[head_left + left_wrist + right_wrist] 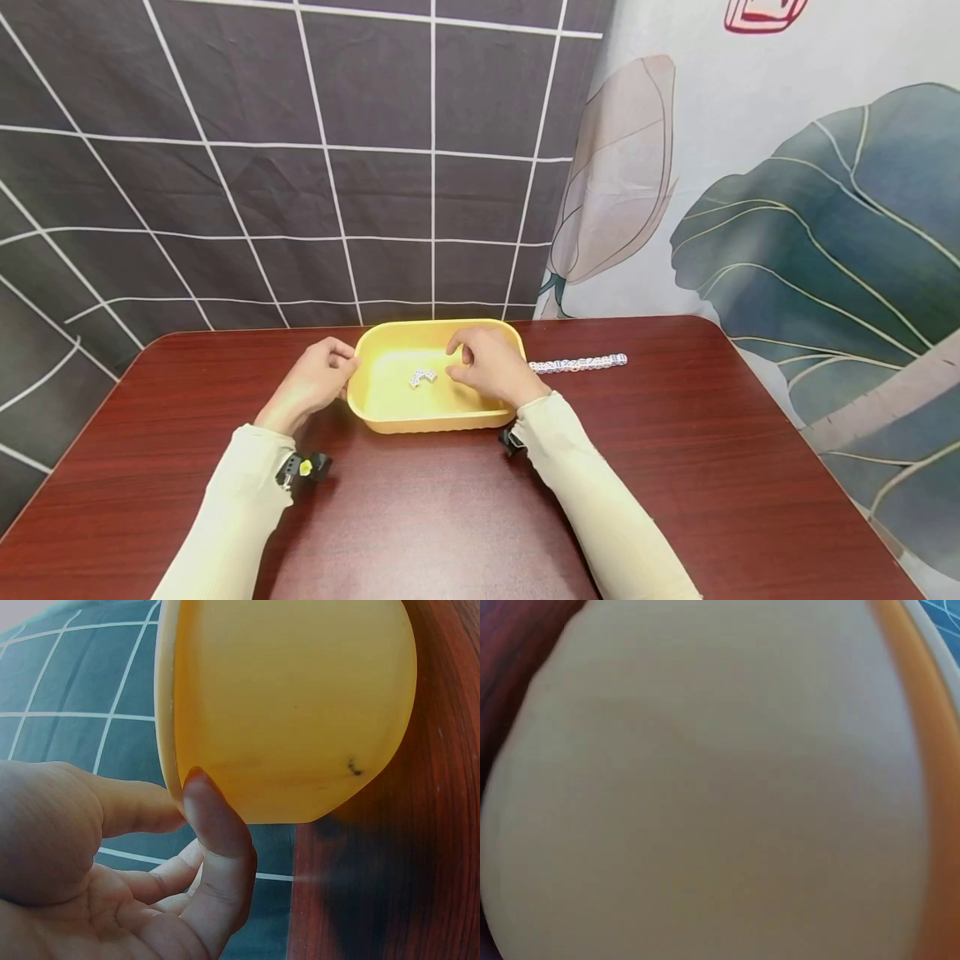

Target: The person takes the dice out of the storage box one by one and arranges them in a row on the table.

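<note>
A yellow plastic basin [435, 423] stands near the table's back edge. My left hand [313, 379] pinches its left rim between thumb and finger; the left wrist view shows the fingertips [206, 802] at the lip. Several small white dice [422, 377] with coloured dots lie together on the basin's floor. Reaching in over the right rim, my right hand [491, 367] holds its thumb and index finger apart near the dice, with nothing visible between them. The basin's outer wall [712, 780] fills the right wrist view, blurred, and hides that hand.
A straight row of dice [577, 364] runs to the right from beside the basin on the dark red wooden table [420, 517]. Behind the table hang a dark cloth with white grid lines [375, 192] and a leaf-patterned cloth [810, 233].
</note>
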The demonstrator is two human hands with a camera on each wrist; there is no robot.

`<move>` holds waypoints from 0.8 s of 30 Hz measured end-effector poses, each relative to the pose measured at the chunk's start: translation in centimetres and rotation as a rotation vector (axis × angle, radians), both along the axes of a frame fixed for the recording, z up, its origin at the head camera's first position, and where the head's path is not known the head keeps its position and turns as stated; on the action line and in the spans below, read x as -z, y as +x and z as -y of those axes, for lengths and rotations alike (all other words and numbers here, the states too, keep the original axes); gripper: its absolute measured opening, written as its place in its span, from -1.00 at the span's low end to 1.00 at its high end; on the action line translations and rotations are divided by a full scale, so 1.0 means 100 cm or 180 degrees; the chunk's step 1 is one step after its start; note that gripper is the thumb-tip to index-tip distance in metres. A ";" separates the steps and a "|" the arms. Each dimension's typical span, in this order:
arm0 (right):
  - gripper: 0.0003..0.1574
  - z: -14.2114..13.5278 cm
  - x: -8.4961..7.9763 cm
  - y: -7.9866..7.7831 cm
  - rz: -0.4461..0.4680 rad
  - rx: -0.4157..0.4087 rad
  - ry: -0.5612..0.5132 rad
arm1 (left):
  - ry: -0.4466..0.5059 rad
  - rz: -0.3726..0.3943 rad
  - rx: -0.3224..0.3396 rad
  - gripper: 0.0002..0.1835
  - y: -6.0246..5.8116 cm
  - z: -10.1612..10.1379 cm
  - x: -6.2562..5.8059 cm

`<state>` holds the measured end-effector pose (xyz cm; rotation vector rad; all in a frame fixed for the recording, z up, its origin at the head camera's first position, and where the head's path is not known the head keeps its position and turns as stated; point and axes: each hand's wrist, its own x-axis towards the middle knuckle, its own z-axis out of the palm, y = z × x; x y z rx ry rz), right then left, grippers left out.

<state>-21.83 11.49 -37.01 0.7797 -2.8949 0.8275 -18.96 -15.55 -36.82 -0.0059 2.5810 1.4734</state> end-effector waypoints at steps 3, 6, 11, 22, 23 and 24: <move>-0.72 0.005 0.003 0.001 0.0055 -0.0021 0.0066 | -0.0003 0.0001 0.0000 -0.76 0.000 0.000 0.000; -0.69 0.009 0.006 0.002 0.0091 -0.0088 0.0154 | -0.0011 -0.0007 0.0000 -0.76 0.000 0.000 0.000; -0.63 0.014 0.010 0.004 0.0172 -0.0230 0.0265 | -0.0020 -0.0024 0.0012 -0.76 0.000 0.001 0.000; -0.51 0.018 0.014 0.004 0.0562 -0.0372 0.0383 | -0.0033 -0.0026 0.0000 -0.76 0.000 0.000 0.000; -0.51 0.017 0.014 0.004 0.0585 -0.0379 0.0398 | -0.0027 -0.0021 0.0002 -0.76 0.000 0.000 0.001; -0.52 0.017 0.015 0.004 0.0589 -0.0388 0.0404 | -0.0024 -0.0016 0.0003 -0.76 0.000 -0.001 0.001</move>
